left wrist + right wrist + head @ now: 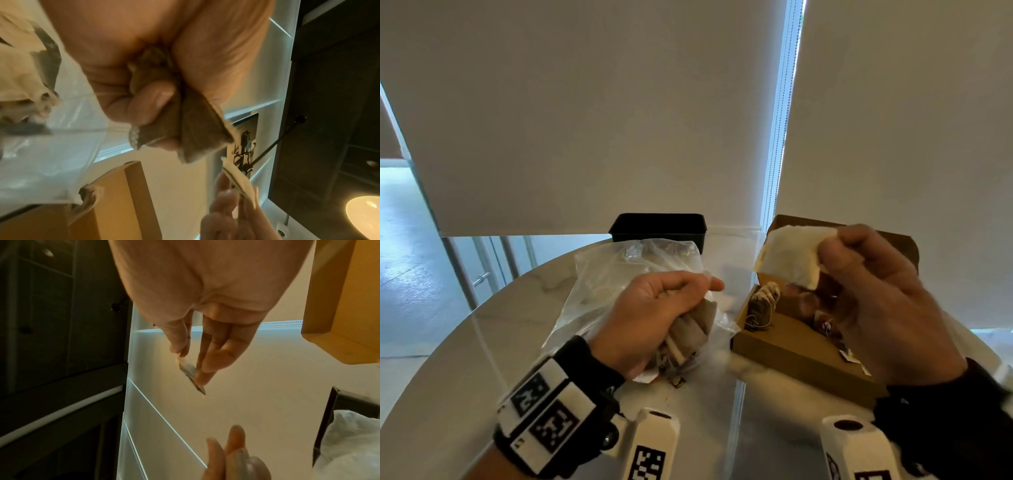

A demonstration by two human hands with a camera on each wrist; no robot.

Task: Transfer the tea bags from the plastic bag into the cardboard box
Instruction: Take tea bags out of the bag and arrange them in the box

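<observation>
Left hand (654,315) clenching half-hidden tea bags (693,329); right hand (876,294) pinching 1 blurred tea bag (787,260).

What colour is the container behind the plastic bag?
Black. The container stands behind the plastic bag; the head view shows it best.

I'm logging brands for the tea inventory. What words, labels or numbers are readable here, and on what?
No text can be read.
Tea-bag tags by the box: printed, too small and blurred.
Tag under the left hand: dark mark, unreadable.
Wrist markers: black-and-white square patterns, no letters.
Tea bag in the right hand: no print visible.
</observation>
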